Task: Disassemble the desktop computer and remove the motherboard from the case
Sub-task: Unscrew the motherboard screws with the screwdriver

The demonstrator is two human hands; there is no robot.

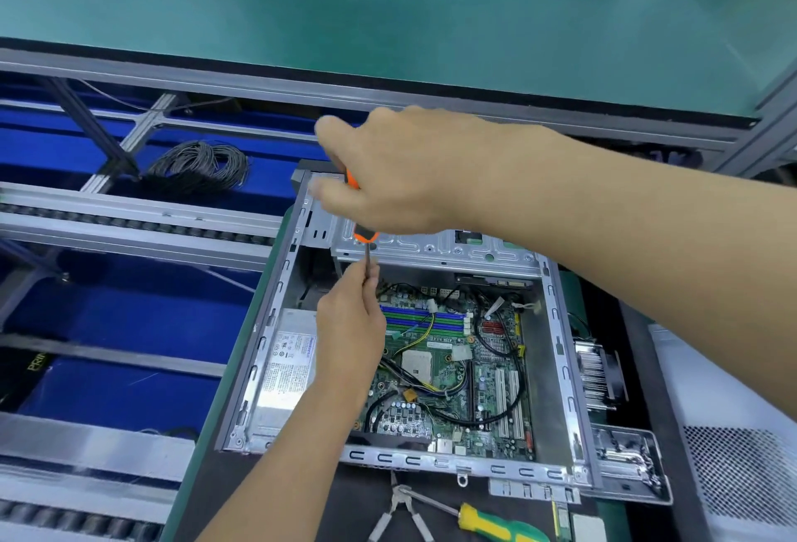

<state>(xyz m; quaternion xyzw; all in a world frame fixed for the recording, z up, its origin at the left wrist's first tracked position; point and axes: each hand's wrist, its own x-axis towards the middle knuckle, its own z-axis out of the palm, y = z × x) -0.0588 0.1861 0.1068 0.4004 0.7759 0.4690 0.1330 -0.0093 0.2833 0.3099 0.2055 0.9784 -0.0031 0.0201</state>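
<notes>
Screwdriver held upright over the far left corner of the case, both hands on it

I see my right hand (pixel 401 170) curled around the orange handle of the screwdriver (pixel 364 235), and my left hand (pixel 351 325) pinches the thin metal shaft just below it with the fingertips together. The long axis of the tool is almost vertical, the tip pointing down beside the left end of the metal drive cage (pixel 435 246); the tip itself is hidden by my fingers, so I cannot tell which screw it meets. The motherboard (pixel 448 369) lies flat in the case (pixel 560 325), toward the near right from the tip, with cables still over it; the left hand is the nearer one. The power supply (pixel 287 364) along the left wall has a label, too blurred to read. The board print is also not readable. A second screwdriver (pixel 496 524), green and yellow, lies at the near edge of the mat.
</notes>
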